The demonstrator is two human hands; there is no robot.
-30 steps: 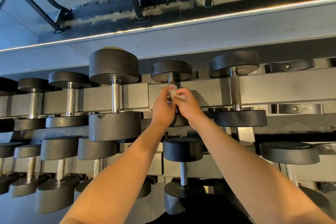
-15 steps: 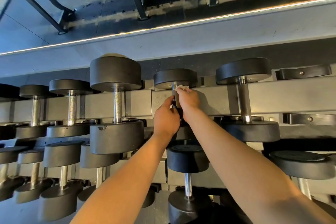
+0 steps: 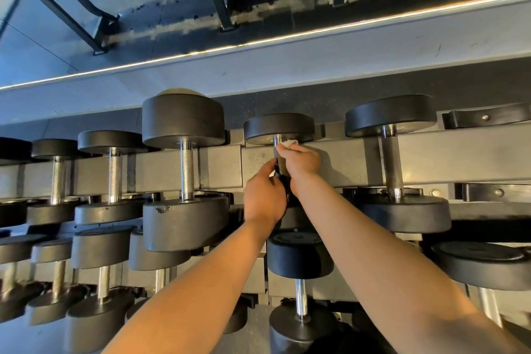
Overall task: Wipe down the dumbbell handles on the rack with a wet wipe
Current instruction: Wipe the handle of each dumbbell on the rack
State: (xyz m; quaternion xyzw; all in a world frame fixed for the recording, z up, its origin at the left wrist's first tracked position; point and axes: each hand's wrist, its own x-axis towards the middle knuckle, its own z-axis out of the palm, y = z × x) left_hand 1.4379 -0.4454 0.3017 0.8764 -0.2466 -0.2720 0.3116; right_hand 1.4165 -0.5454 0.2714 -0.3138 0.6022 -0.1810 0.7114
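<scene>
Centre frame, the right hand [image 3: 300, 162] clamps a crumpled white wet wipe [image 3: 289, 143] round the steel handle [image 3: 277, 141] of the black rubber dumbbell [image 3: 278, 126]; the left hand [image 3: 265, 195] grips below, likely steadying it.

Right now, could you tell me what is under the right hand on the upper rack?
A crumpled white wet wipe peeks out above the right hand, against the small black dumbbell's metal handle. The hand hides the rest.
</scene>
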